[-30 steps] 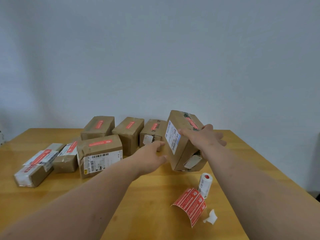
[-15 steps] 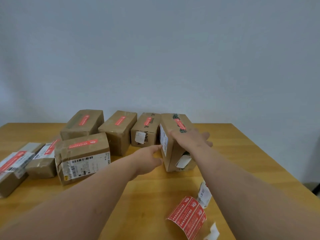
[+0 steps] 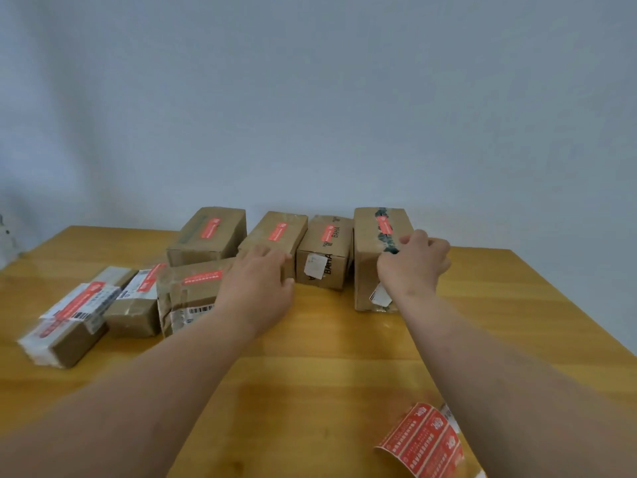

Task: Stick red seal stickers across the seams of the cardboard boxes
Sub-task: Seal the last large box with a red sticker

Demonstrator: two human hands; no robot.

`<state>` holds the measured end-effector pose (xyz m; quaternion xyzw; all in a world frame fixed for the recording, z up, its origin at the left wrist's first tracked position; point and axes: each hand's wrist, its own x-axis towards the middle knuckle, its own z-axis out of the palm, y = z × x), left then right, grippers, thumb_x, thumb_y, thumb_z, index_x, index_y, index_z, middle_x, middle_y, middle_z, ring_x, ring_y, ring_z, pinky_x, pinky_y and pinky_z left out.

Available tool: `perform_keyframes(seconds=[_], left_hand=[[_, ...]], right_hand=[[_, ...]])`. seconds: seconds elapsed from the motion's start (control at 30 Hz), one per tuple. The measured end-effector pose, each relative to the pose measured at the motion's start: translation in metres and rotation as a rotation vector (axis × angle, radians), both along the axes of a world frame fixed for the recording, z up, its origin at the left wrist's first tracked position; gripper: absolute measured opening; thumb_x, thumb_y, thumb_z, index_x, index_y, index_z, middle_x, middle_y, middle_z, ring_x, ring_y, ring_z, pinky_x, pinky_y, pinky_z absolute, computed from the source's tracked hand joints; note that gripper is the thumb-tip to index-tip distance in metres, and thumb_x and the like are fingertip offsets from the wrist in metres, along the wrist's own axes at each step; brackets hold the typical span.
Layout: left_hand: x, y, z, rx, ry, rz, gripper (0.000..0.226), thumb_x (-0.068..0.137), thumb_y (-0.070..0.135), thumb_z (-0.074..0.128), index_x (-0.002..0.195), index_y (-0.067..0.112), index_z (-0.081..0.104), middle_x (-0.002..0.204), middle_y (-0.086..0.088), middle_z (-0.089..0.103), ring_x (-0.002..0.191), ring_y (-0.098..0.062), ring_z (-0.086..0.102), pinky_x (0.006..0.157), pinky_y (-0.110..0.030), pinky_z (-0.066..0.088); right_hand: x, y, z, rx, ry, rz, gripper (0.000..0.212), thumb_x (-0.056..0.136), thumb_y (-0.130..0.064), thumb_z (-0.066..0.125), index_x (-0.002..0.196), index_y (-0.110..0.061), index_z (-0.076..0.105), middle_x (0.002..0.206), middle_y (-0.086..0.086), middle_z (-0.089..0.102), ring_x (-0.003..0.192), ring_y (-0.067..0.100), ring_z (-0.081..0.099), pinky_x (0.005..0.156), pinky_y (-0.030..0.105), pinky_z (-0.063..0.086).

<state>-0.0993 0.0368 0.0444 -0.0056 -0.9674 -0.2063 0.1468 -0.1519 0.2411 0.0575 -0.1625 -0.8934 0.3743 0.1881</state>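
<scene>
A tall cardboard box (image 3: 370,263) with a red seal sticker (image 3: 385,225) over its dark-taped seam stands on the wooden table (image 3: 327,367), at the right end of the back row. My right hand (image 3: 415,267) grips its near top corner, thumb on top and fingers round the right side. My left hand (image 3: 258,288) hovers with relaxed fingers by the near end of the second sealed box (image 3: 275,232). A curled strip of red seal stickers (image 3: 424,439) lies at the near right.
Two more sealed boxes (image 3: 210,232) (image 3: 325,250) fill the back row. In front on the left lie a box with a barcode label (image 3: 189,291), a small box (image 3: 138,305) and a flat wrapped parcel (image 3: 65,322). A grey wall stands behind.
My right hand has carried the tilted box back and set it upright on the table beside the back row. My left hand has moved left, off that box.
</scene>
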Motion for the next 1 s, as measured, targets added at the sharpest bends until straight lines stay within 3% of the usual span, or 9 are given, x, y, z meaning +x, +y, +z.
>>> perform_keyframes(seconds=[0.13,0.27,0.43,0.5,0.6,0.7,0.8,0.87,1.0], left_hand=[[0.011,-0.027,0.005,-0.053,0.015,0.122,0.041,0.091,0.036,0.054,0.131,0.028,0.05,0.134,0.003,0.047,0.127,-0.022,0.039,0.106,-0.046,0.035],[0.022,-0.06,-0.001,-0.059,-0.039,0.273,0.053,0.087,0.045,0.056,0.136,0.029,0.045,0.141,-0.003,0.042,0.134,-0.028,0.033,0.111,-0.052,0.028],[0.032,-0.096,-0.011,0.068,-0.145,0.457,0.064,0.086,0.053,0.057,0.14,0.024,0.038,0.143,-0.011,0.036,0.133,-0.034,0.031,0.105,-0.054,0.033],[0.033,-0.109,-0.016,0.152,-0.185,0.482,0.061,0.087,0.052,0.056,0.138,0.021,0.038,0.137,-0.014,0.042,0.123,-0.034,0.043,0.099,-0.053,0.044],[0.033,-0.121,-0.021,0.429,-0.196,0.404,0.05,0.09,0.043,0.059,0.129,0.018,0.042,0.102,-0.005,0.061,0.087,-0.02,0.062,0.068,-0.039,0.057],[0.033,-0.126,-0.023,0.567,-0.19,0.404,0.05,0.091,0.039,0.06,0.132,0.018,0.04,0.094,-0.003,0.065,0.082,-0.02,0.066,0.067,-0.04,0.059],[0.034,-0.13,-0.024,0.559,-0.169,0.426,0.045,0.094,0.042,0.053,0.132,0.019,0.044,0.091,-0.003,0.067,0.076,-0.019,0.068,0.06,-0.036,0.058],[0.034,-0.131,-0.027,0.514,-0.175,0.429,0.033,0.098,0.037,0.047,0.124,0.017,0.05,0.083,-0.001,0.065,0.069,-0.015,0.065,0.049,-0.028,0.048],[0.036,-0.134,-0.028,0.457,-0.159,0.443,0.027,0.101,0.025,0.038,0.109,0.011,0.059,0.094,-0.009,0.066,0.083,-0.024,0.061,0.063,-0.032,0.045]], right_hand=[[0.012,-0.034,0.003,0.203,0.061,0.088,0.038,0.08,-0.015,0.057,0.115,-0.028,0.053,0.132,0.003,0.039,0.129,0.03,0.032,0.108,0.046,0.027],[0.016,-0.071,-0.001,0.339,-0.025,0.38,0.031,0.087,-0.017,0.054,0.115,-0.03,0.059,0.128,0.0,0.049,0.125,0.027,0.041,0.101,0.044,0.031],[0.022,-0.116,-0.012,0.282,-0.248,0.692,0.044,0.093,-0.019,0.054,0.137,-0.024,0.05,0.137,0.0,0.052,0.129,0.023,0.047,0.106,0.041,0.038],[0.026,-0.129,-0.014,0.247,-0.286,0.757,0.047,0.095,-0.02,0.054,0.141,-0.019,0.045,0.141,0.003,0.051,0.13,0.023,0.047,0.106,0.036,0.04],[0.028,-0.143,-0.015,0.187,-0.35,0.809,0.047,0.094,-0.016,0.054,0.14,-0.017,0.043,0.132,0.005,0.056,0.118,0.022,0.053,0.093,0.031,0.045],[0.03,-0.147,-0.013,0.082,-0.358,0.807,0.05,0.091,-0.013,0.059,0.138,-0.016,0.042,0.118,0.001,0.056,0.101,0.016,0.053,0.081,0.027,0.046],[0.033,-0.143,-0.01,0.007,-0.39,0.829,0.077,0.085,-0.014,0.068,0.149,-0.017,0.027,0.123,0.0,0.053,0.103,0.014,0.052,0.082,0.026,0.045],[0.036,-0.14,-0.006,0.065,-0.483,0.887,0.102,0.078,-0.021,0.077,0.156,-0.022,0.011,0.144,0.003,0.044,0.12,0.02,0.049,0.099,0.031,0.041],[0.041,-0.141,-0.004,0.358,-0.573,0.89,0.114,0.066,-0.045,0.085,0.154,-0.026,0.014,0.144,0.005,0.038,0.128,0.028,0.042,0.11,0.045,0.037]])
